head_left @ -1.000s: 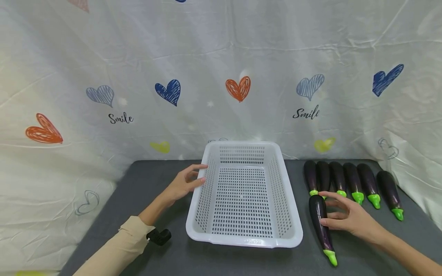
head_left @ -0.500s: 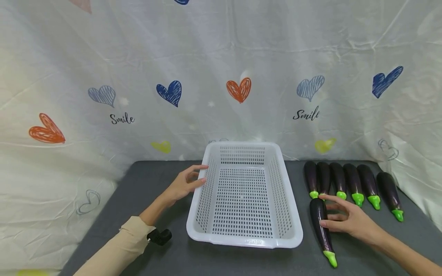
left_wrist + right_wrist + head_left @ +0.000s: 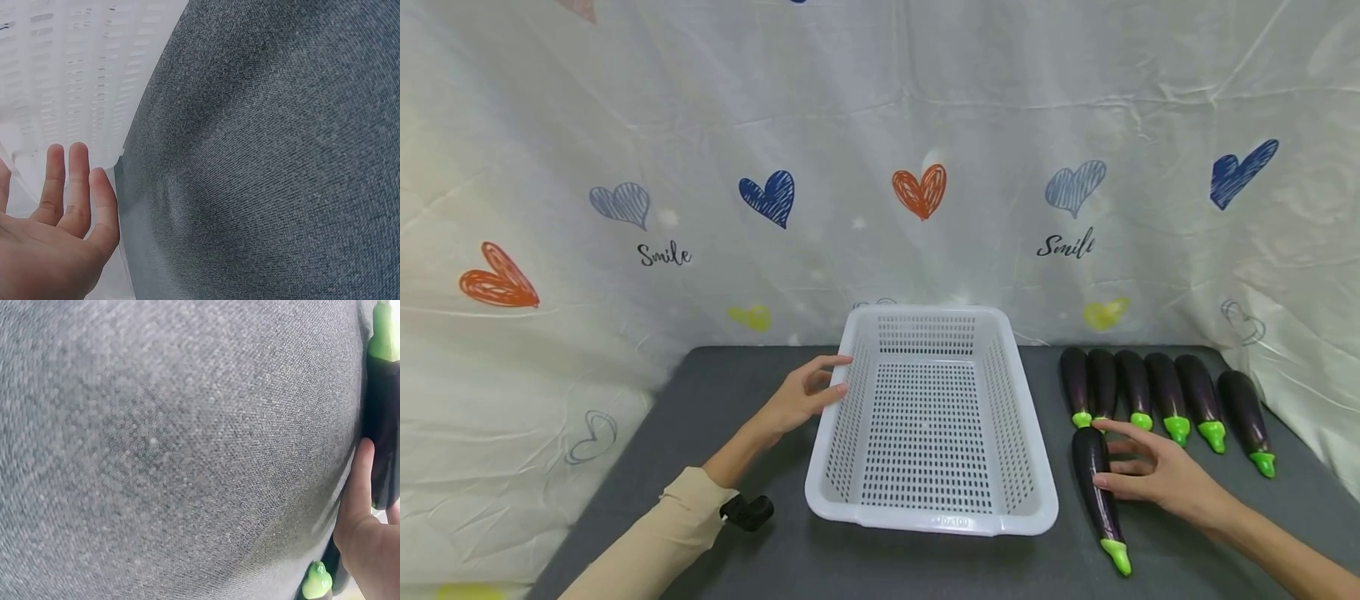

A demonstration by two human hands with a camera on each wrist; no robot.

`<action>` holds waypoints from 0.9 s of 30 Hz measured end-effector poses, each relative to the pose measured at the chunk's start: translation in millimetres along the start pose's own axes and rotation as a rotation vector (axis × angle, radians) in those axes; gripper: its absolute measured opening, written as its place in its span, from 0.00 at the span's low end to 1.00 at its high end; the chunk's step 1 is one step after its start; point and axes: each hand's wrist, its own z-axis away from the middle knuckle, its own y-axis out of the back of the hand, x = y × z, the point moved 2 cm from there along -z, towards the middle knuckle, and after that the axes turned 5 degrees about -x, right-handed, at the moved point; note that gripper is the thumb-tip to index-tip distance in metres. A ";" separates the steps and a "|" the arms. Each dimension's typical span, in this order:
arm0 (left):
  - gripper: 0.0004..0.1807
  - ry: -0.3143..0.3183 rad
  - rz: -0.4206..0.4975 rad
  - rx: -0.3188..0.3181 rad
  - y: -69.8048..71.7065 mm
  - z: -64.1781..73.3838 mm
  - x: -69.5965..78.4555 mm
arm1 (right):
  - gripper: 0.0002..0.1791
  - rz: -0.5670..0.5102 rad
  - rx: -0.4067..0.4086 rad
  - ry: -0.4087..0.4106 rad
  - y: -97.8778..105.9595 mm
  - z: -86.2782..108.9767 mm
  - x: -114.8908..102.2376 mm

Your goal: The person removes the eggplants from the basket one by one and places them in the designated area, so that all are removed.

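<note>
A white perforated plastic basket [image 3: 928, 523] stands on the grey tabletop in front of me. My left hand [image 3: 797, 402] is at its left rim, with the index finger and thumb touching the edge. In the left wrist view, fingers of the left hand [image 3: 62, 231] extend upward beside the basket wall [image 3: 69, 81]. My right hand [image 3: 1161, 473] rests against the right side of a dark purple eggplant [image 3: 1096, 487] with a bright green stem end. Its thumb touches the eggplant's side and its index finger reaches the upper end. In the right wrist view, the thumb lies along the eggplant [image 3: 382, 406].
Several more eggplants [image 3: 1165, 387] lie in a row at the back right of the grey table [image 3: 745, 467], green ends toward me. A white curtain [image 3: 835, 108] printed with hearts hangs behind. A black strap device [image 3: 748, 512] sits on the left wrist.
</note>
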 end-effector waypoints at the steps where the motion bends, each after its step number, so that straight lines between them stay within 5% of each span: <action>1: 0.29 0.001 -0.001 0.001 -0.1 -0.2 -0.1 | 0.46 -0.001 0.004 -0.002 0.0 0.1 0.0; 19: 0.29 0.002 -0.010 -0.004 -0.9 -2.4 0.6 | 0.43 -0.028 0.012 -0.017 15.1 2.3 -4.2; 27: 0.29 0.001 -0.010 -0.007 2.6 -1.6 4.8 | 0.40 0.116 0.048 0.061 29.6 5.2 -10.3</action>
